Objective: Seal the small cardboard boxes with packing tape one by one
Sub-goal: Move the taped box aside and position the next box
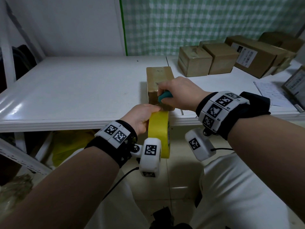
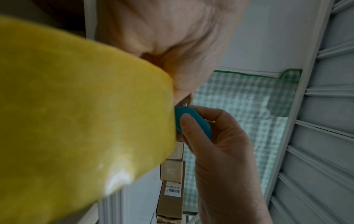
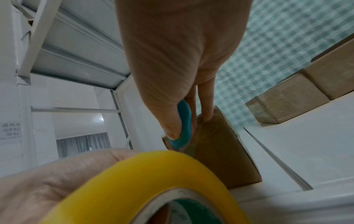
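Note:
A small cardboard box (image 1: 158, 80) lies on the white shelf (image 1: 74, 90) near its front edge, with clear tape over its top and near end. My left hand (image 1: 142, 116) grips a yellow roll of packing tape (image 1: 159, 134) just below the shelf edge, in front of the box. My right hand (image 1: 178, 91) pinches a small teal cutter (image 1: 165, 97) and holds it against the box's near end, above the roll. The right wrist view shows the cutter (image 3: 182, 125) touching the taped box (image 3: 220, 151) just above the roll (image 3: 134, 174). The left wrist view is mostly filled by the roll (image 2: 76, 113).
Several more cardboard boxes (image 1: 208, 60) stand at the back right of the shelf, some with printed labels (image 1: 245, 54). A paper sheet (image 1: 270, 93) lies at the right. A green checked cloth (image 1: 206, 22) hangs behind. White uprights (image 1: 8, 52) frame the shelf on the left.

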Demonstrator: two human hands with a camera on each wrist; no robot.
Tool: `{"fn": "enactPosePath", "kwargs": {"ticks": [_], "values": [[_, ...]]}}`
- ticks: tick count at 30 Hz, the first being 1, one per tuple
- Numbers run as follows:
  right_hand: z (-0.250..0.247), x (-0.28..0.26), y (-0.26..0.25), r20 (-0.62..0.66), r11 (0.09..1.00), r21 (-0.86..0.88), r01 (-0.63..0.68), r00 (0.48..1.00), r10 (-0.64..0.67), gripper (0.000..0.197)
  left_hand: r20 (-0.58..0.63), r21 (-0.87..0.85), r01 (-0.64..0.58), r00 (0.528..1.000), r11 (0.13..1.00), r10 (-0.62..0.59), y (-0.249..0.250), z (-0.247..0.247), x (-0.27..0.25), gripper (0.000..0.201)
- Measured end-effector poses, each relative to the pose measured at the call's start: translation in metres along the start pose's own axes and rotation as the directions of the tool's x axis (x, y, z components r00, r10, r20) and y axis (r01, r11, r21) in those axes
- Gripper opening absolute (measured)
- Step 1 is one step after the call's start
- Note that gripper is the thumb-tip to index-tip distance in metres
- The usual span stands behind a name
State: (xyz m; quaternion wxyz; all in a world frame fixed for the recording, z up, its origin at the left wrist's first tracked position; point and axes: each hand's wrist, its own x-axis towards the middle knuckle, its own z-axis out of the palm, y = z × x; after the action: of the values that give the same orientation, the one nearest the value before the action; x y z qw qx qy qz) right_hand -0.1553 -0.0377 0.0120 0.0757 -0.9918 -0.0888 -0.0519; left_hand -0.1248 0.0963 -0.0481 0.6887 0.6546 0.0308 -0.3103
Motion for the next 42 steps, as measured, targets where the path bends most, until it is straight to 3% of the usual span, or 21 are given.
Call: {"fn": "enactPosePath", "kwargs": {"ticks": [8,15,22,34,38,42], "values": [[0.001,0.001,0.007,-0.023,0.992,0.128,-0.023,0.999,0.026,0.019,0.002,0.001,0.025,1.0,1.0,-0.025,0.001,-0.004,0.0,0.006],[0.004,0.0,0.001,0.018,0.999,-0.03,0.019,1.0,-0.018,0.022,-0.007,-0.004,0.023,1.0,1.0,-0.023,0.001,-0.005,0.0,0.01],[0.001,0.002,0.008,0.047,0.997,0.077,0.007,0.999,-0.011,0.018,0.005,-0.001,0.019,1.0,1.0,-0.019,0.001,-0.007,0.001,0.011],[0.0,0.006,0.011,0.125,1.0,-0.021,0.023,0.992,-0.02,0.013,-0.001,0.074,0.061,0.998,0.995,-0.061,0.003,-0.014,0.0,0.006],[0.0,0.002,0.014,0.061,0.997,0.076,-0.012,0.998,0.008,0.016,-0.005,0.106,0.072,0.997,0.992,-0.072,0.002,-0.022,-0.003,0.003],[0.0,-0.003,0.004,-0.011,0.924,0.367,-0.104,0.993,0.116,0.007,0.006,0.134,0.025,1.0,0.991,-0.026,0.005,-0.027,-0.009,0.003]]}}
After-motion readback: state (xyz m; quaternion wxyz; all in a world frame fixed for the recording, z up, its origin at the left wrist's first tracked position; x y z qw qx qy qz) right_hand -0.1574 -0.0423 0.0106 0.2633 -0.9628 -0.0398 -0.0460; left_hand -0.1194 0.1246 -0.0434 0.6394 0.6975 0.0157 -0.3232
